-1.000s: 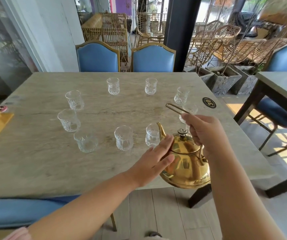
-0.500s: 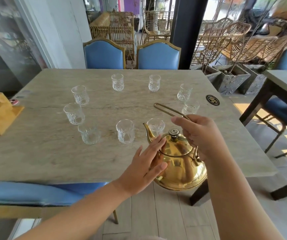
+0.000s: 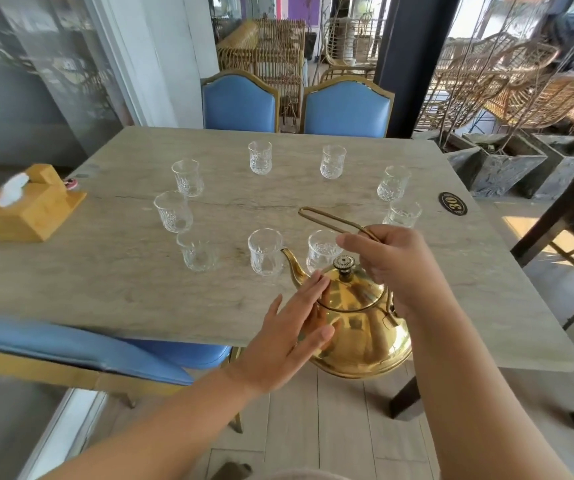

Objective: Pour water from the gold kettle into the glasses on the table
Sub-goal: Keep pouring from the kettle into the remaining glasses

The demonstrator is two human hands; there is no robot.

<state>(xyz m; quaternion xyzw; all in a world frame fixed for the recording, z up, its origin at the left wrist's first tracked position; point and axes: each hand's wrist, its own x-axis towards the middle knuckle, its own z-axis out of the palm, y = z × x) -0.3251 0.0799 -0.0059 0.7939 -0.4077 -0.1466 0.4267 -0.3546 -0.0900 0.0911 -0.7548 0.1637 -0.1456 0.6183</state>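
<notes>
Pre-pour approach: right hand [image 3: 394, 268] gripping handle [image 3: 330, 221], left hand [image 3: 287, 336] flat, fingers spread against kettle [image 3: 358, 327] at table [image 3: 105, 278] edge; next, tip spout [image 3: 292, 266] over nearest glass [image 3: 322, 249].

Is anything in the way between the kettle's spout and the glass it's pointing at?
Nothing visible. The gold kettle hangs from the right hand, with the left hand flat on its side. Its spout points at the nearest glass, with only bare table around it.
</notes>
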